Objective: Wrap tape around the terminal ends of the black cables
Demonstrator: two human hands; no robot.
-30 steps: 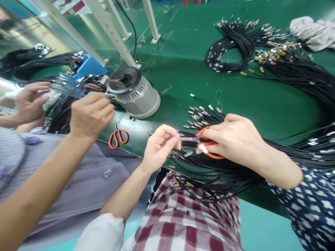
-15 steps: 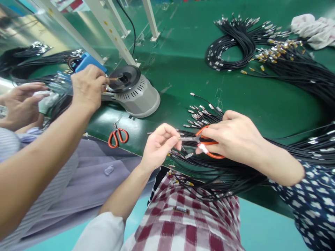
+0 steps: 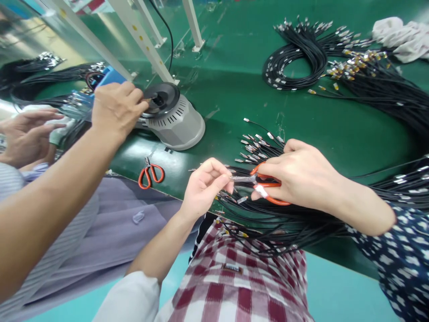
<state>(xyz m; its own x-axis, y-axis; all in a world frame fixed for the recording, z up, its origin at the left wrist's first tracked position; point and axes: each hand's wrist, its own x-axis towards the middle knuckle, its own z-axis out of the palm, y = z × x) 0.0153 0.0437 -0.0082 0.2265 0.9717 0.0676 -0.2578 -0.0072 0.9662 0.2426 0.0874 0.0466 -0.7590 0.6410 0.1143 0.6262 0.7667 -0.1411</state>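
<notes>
My right hand (image 3: 295, 174) is wrapped round the orange handles of a pair of scissors (image 3: 246, 179), whose blades point left. At the blade tips, my left hand (image 3: 208, 185) pinches something too small to make out, its thumb and forefinger pressed together. Beneath and beside both hands lie black cables (image 3: 301, 214) with small metal ends, some hanging over the table's edge towards the checked apron. A cluster of silver cable ends (image 3: 254, 147) lies just beyond the scissors.
Another person's hand (image 3: 117, 107) reaches to a grey device with a black round top (image 3: 177, 125) at the left. Orange-handled snips (image 3: 151, 174) lie near the table edge. Coiled cables (image 3: 295, 67), yellow-ended cables (image 3: 358, 67) and a white cloth (image 3: 400, 38) are farther back.
The other person's hand has shifted slightly right over the black round top. My right hand and the scissors handles have moved very slightly; my left hand has stayed in place.
</notes>
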